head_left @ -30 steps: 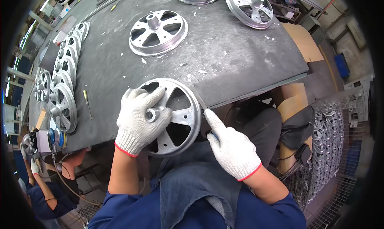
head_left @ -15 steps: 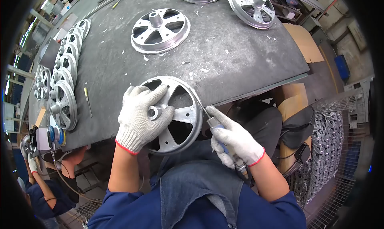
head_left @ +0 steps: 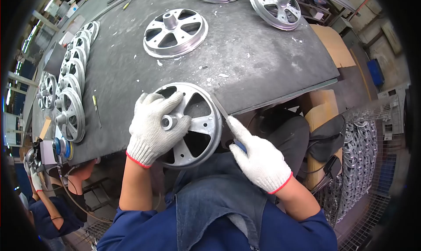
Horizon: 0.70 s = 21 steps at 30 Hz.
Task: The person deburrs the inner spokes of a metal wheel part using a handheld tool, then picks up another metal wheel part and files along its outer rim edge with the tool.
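A silver cast metal wheel with spokes and a raised hub overhangs the table's near edge, close to my body. My left hand, in a white knitted glove with a red cuff, is closed around the hub and spokes. My right hand, gloved alike, is wrapped round the blue handle of a file. Its index finger stretches along the tool toward the blade. The narrow blade points up and left, beside the wheel's right rim; whether it touches the rim I cannot tell. Most of the handle is hidden by the glove.
Another wheel lies farther up the dark table, among metal flakes. More wheels sit at the back right, and a row lines the left side. A yellow-handled tool lies left. A co-worker is at lower left.
My right hand has turned over, its back now facing up and covering most of the handle. The file blade has shifted up along the rim. My left hand and the wheel have barely moved.
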Available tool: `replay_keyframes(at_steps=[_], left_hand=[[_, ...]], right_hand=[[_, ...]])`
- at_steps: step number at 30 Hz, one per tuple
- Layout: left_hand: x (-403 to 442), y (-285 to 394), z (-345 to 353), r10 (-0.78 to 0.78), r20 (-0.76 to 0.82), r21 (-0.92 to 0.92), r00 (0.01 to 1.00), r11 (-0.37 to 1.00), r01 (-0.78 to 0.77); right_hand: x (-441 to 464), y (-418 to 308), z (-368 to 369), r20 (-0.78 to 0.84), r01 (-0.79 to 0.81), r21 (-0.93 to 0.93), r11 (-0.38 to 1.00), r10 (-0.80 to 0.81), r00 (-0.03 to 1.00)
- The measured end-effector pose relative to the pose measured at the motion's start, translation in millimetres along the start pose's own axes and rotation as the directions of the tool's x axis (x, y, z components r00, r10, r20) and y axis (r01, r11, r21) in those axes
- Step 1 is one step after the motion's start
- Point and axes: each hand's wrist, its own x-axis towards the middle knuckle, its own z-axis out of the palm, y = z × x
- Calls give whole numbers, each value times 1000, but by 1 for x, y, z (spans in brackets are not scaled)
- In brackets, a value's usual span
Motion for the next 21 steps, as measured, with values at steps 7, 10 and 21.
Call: replay_keyframes(at_steps=[7,10,21], left_hand=[[3,2,-7,-11,35,1,999,1000,11],[6,-2,-11,66,78,-2,995,998,-66],[-9,7,7,-109,-20,52,994,993,110]], right_hand=[[-9,-10,10,-46,-55,-268,962,44,998],[4,-5,-1,1,-52,71,996,52,999],[-1,-2,-8,57,-20,60,998,17,998]])
